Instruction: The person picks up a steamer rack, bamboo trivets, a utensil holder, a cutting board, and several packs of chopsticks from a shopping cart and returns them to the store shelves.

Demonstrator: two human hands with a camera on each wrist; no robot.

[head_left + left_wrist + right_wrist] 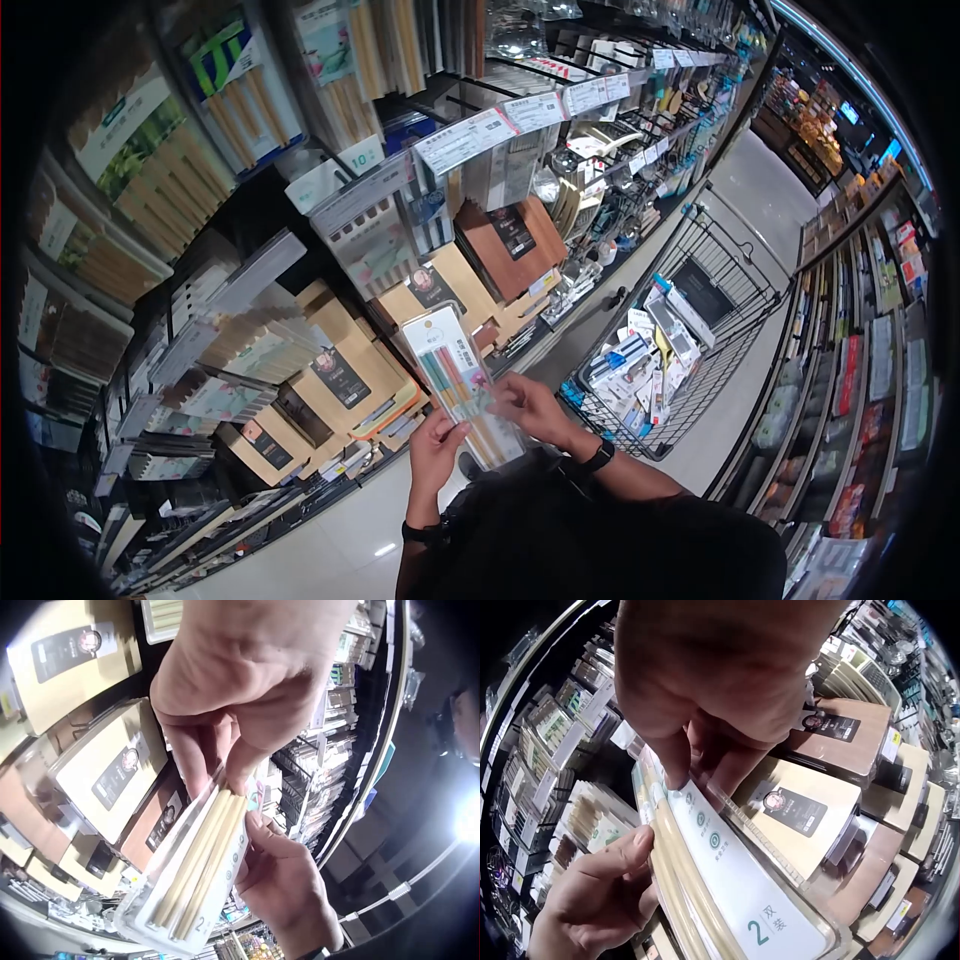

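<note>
A clear blister pack of chopsticks (455, 380) with a white printed card is held tilted in front of the body. My left hand (437, 455) pinches its left edge, thumb on the front. On the opposite edge, my right hand (535, 408) grips the pack between thumb and fingers. From the left wrist, the pale wooden sticks (202, 862) show through the plastic, below my left hand (240, 682). In the right wrist view the card's "2" label (761, 930) faces the camera, with my right hand (712, 697) over the upper end.
Wooden cutting boards (345, 375) stand on the shelf just beyond the pack. More packaged chopsticks (150, 150) hang at the upper left, above price tags (465, 140). A shopping cart (690, 340) holding several packages stands to the right, in the aisle between shelves.
</note>
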